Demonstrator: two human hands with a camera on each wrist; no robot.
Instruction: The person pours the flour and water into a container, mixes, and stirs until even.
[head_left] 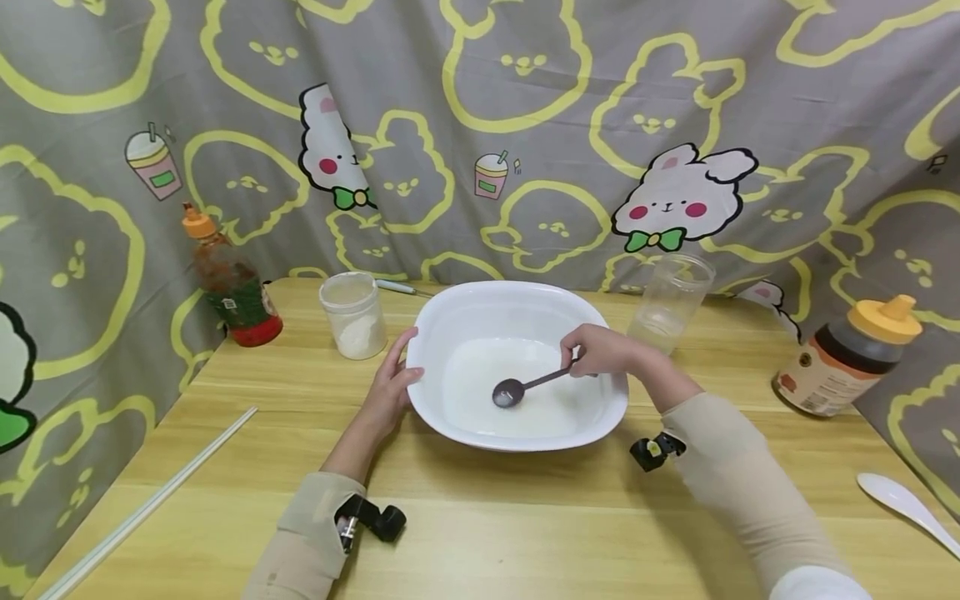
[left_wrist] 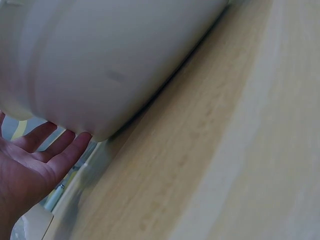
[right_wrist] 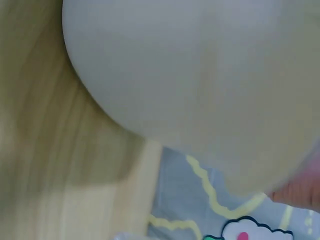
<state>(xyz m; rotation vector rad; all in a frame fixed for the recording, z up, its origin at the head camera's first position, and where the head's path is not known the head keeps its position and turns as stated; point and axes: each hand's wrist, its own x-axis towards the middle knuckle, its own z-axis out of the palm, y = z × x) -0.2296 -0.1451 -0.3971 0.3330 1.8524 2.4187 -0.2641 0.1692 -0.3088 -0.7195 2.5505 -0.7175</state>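
A white basin [head_left: 517, 292] with pale, milky liquid in its bottom stands in the middle of the table. My left hand [head_left: 390, 390] holds its left side, thumb at the rim and fingers against the outer wall. In the left wrist view, the fingertips of the left hand [left_wrist: 40, 165] meet the wall of the basin [left_wrist: 110, 65]. Over the basin's right side, my right hand [head_left: 596, 350] pinches the handle of a dark spoon [head_left: 509, 393], its bowl down at the liquid. The right wrist view shows mostly the basin [right_wrist: 175, 75], with part of the right hand [right_wrist: 300, 192] at the edge and the spoon hidden.
Behind the basin stand a jar of white powder [head_left: 352, 317] and a clear cup [head_left: 671, 304]. A red sauce bottle [head_left: 232, 287] is back left, a yellow-capped bottle [head_left: 847, 358] right. Chopsticks [head_left: 150, 504] lie left, a white spoon [head_left: 903, 504] right. A patterned curtain [head_left: 420, 67] hangs behind.
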